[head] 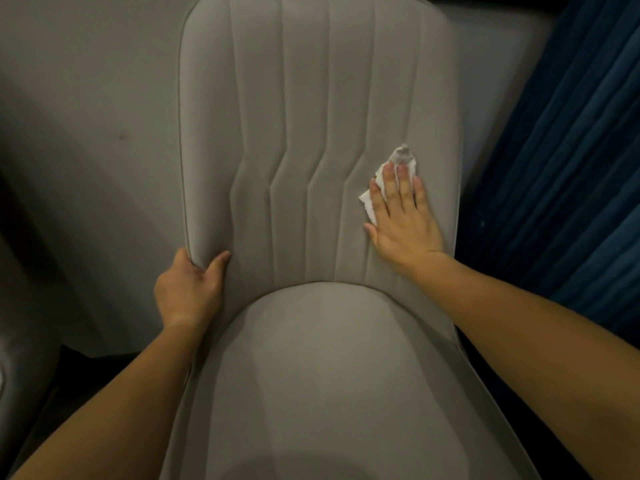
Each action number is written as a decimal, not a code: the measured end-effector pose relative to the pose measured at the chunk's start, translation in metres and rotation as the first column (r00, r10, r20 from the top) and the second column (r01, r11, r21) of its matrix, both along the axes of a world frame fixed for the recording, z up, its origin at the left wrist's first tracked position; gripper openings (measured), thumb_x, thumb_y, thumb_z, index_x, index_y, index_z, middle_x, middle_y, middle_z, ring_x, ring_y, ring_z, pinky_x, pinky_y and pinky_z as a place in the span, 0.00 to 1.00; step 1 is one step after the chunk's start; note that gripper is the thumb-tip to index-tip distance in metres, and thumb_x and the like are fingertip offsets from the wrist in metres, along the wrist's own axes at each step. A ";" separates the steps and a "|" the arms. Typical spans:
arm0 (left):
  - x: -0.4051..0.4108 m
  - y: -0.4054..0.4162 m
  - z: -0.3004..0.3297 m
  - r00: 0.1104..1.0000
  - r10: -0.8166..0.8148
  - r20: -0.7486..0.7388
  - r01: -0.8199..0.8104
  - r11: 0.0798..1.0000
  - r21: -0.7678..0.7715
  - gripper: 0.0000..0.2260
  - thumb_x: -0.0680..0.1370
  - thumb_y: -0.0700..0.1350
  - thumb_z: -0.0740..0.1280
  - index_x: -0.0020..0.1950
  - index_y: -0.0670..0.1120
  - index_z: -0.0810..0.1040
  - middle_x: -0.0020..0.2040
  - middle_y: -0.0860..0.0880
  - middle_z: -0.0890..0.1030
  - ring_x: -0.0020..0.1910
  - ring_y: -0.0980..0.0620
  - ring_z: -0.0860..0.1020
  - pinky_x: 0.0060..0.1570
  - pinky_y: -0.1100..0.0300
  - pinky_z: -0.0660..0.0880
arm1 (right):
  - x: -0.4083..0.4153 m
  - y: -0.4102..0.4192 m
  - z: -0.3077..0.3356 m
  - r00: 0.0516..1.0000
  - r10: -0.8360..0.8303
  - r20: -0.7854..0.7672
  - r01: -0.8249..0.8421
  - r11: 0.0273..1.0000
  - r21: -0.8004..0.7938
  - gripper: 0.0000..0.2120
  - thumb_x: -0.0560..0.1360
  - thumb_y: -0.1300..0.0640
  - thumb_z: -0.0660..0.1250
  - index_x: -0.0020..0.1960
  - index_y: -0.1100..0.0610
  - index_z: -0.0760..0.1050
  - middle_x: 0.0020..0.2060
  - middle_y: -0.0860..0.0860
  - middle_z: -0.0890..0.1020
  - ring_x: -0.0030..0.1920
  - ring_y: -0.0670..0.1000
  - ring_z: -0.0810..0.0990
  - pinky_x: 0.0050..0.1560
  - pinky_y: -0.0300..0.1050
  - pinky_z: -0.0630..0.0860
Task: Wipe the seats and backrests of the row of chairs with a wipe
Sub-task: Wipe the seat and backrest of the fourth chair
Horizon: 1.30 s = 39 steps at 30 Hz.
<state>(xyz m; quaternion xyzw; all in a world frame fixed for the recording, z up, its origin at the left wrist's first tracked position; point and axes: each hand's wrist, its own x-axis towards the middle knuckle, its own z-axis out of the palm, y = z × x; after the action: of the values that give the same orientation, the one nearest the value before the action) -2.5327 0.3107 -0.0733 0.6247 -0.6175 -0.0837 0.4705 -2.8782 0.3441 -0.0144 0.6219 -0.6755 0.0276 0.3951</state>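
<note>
A grey upholstered chair fills the view, its stitched backrest (311,133) above and its rounded seat (318,368) below. My right hand (401,220) lies flat with straight fingers on the backrest's lower right part, pressing a crumpled white wipe (401,159) against the fabric; the wipe sticks out past my fingertips and beside my index finger. My left hand (188,289) grips the backrest's lower left edge, thumb on the front and fingers curled behind it.
A pale grey wall (86,133) stands behind and left of the chair. A dark blue pleated curtain (561,168) hangs at the right. Part of another grey chair (10,341) shows at the far left edge.
</note>
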 end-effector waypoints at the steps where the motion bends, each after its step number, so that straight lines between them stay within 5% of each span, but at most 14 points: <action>1: 0.000 0.000 0.001 1.000 -0.003 0.006 0.003 1.000 0.000 0.18 0.73 0.62 0.68 0.41 0.49 0.67 0.29 0.54 0.68 0.39 0.35 0.76 0.35 0.53 0.65 | 0.004 0.000 -0.001 1.000 0.005 0.029 -0.005 1.000 0.011 0.37 0.83 0.42 0.49 0.79 0.62 0.36 0.77 0.64 0.34 0.79 0.66 0.39 0.76 0.60 0.31; 6: 0.001 0.002 0.004 1.000 -0.016 0.016 0.016 1.000 -0.003 0.18 0.73 0.63 0.67 0.45 0.50 0.68 0.39 0.41 0.79 0.42 0.34 0.77 0.36 0.53 0.66 | 0.021 0.009 -0.024 0.991 0.055 0.122 -0.064 0.995 0.071 0.34 0.83 0.51 0.53 0.79 0.63 0.38 0.78 0.65 0.38 0.78 0.66 0.38 0.77 0.60 0.34; 13: 0.002 0.006 0.015 0.999 -0.046 0.012 0.044 0.987 0.155 0.19 0.73 0.63 0.67 0.47 0.47 0.70 0.44 0.39 0.79 0.47 0.35 0.76 0.39 0.52 0.68 | 0.048 0.025 -0.067 0.955 0.020 0.297 -0.106 0.956 0.275 0.37 0.78 0.58 0.52 0.79 0.61 0.34 0.77 0.62 0.32 0.77 0.63 0.31 0.76 0.56 0.31; 20: 0.011 0.005 0.036 0.966 -0.092 0.243 -0.006 0.927 0.376 0.25 0.74 0.62 0.67 0.53 0.40 0.75 0.52 0.36 0.79 0.52 0.35 0.76 0.43 0.50 0.72 | 0.056 0.040 -0.080 0.883 0.062 0.465 -0.266 0.883 0.387 0.34 0.79 0.60 0.55 0.82 0.57 0.47 0.80 0.57 0.38 0.79 0.59 0.35 0.79 0.53 0.44; 24: 0.006 0.012 0.054 0.881 -0.151 0.449 -0.122 0.843 0.523 0.25 0.75 0.62 0.66 0.55 0.41 0.76 0.55 0.38 0.79 0.52 0.37 0.77 0.45 0.52 0.72 | 0.054 0.056 -0.084 0.769 -0.010 0.639 -0.410 0.760 0.505 0.34 0.76 0.59 0.60 0.80 0.49 0.56 0.81 0.49 0.49 0.80 0.55 0.49 0.75 0.50 0.55; 30: 0.013 0.042 0.071 0.591 -0.238 0.771 -0.270 0.842 0.467 0.15 0.71 0.54 0.64 0.53 0.49 0.80 0.50 0.46 0.81 0.45 0.43 0.79 0.39 0.56 0.71 | 0.058 0.048 -0.083 0.769 -0.086 0.633 -0.356 0.765 0.537 0.31 0.72 0.34 0.54 0.74 0.39 0.64 0.77 0.48 0.62 0.77 0.55 0.57 0.69 0.60 0.59; 33: 0.003 0.058 0.064 0.530 -0.255 0.808 -0.263 0.857 0.443 0.15 0.71 0.55 0.64 0.50 0.48 0.80 0.48 0.47 0.81 0.44 0.44 0.80 0.37 0.57 0.70 | 0.059 0.049 -0.087 0.779 -0.079 0.621 -0.330 0.792 0.514 0.35 0.71 0.25 0.52 0.72 0.39 0.67 0.73 0.47 0.66 0.73 0.56 0.61 0.65 0.60 0.61; 39: -0.030 0.086 0.047 0.454 -0.244 0.857 -0.050 0.953 0.298 0.15 0.76 0.55 0.59 0.44 0.48 0.80 0.40 0.48 0.81 0.37 0.45 0.79 0.33 0.57 0.69 | 0.057 0.051 -0.102 0.764 -0.058 0.643 -0.327 0.824 0.463 0.33 0.76 0.28 0.50 0.77 0.40 0.61 0.77 0.44 0.61 0.75 0.54 0.58 0.68 0.57 0.58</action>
<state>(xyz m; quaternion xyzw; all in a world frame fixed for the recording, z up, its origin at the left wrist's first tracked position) -2.5630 0.3971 -0.0265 0.5997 -0.7878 0.1396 -0.0180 -2.8215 0.3948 -0.1164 0.7111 -0.6977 0.0689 -0.0538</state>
